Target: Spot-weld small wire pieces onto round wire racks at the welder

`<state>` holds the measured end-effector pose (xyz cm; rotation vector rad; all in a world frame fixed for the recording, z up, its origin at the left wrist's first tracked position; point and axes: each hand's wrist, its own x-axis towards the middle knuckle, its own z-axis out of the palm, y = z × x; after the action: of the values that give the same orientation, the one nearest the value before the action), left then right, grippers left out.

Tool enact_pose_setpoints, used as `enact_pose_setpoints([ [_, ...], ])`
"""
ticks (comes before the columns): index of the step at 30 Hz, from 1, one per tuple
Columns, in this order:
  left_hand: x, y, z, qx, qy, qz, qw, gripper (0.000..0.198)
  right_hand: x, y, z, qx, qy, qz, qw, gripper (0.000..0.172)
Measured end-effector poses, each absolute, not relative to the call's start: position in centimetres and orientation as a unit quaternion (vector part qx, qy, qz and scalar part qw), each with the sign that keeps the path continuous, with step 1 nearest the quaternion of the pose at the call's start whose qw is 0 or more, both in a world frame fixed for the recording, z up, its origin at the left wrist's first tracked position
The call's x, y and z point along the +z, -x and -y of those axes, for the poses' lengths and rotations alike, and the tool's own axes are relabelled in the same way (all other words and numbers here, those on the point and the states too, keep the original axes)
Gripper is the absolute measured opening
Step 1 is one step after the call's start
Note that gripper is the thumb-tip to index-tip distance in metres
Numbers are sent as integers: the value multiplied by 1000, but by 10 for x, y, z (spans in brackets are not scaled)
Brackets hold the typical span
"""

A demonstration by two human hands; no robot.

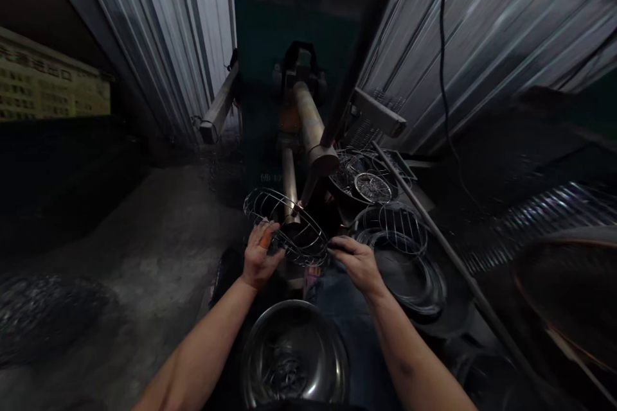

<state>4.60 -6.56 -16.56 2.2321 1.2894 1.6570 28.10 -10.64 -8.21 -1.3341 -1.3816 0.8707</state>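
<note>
A round wire basket [312, 231] is tilted around the lower rod of a welding machine, with its rim close to the meeting metal tips [297, 207]. My left hand [259, 255] grips its left side, with an orange cover on one finger and the thumb apart. At the basket's right edge, my right hand [355, 260] has its fingers pinched together on the wire. Exactly what lies between those fingertips is hard to make out. Below my hands, a shiny metal bowl [322, 334] sits at my lap with small metal pieces in its bottom.
The dark green machine [263, 77] stands ahead, its thick upper rod [311, 122] pointing toward me. Wire rings and baskets [400, 231] are piled at the right beside a long slanting bar [434, 228]. A yellow crate [53, 87] is at the left, and a dark cable [443, 58] hangs at the right.
</note>
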Motion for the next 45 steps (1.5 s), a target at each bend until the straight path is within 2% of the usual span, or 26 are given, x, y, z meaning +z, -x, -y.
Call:
enact_pose_setpoints([
  [7, -164, -52, 57, 542, -742, -396, 4, 55, -84, -282, 108, 366, 564, 538, 509, 12],
  [25, -169, -62, 55, 548, -741, -383, 57, 60, -92, -286, 110, 373, 579, 474, 548, 17],
  [32, -167, -70, 62, 565, -718, -397, 84, 55, -94, -286, 118, 396, 571, 443, 566, 20],
  [40, -164, -65, 70, 568, -672, -445, 165, 61, -67, -272, 114, 352, 552, 511, 557, 12],
  [45, -162, -65, 60, 576, -659, -460, 152, 61, -59, -265, 97, 331, 553, 528, 553, 12],
])
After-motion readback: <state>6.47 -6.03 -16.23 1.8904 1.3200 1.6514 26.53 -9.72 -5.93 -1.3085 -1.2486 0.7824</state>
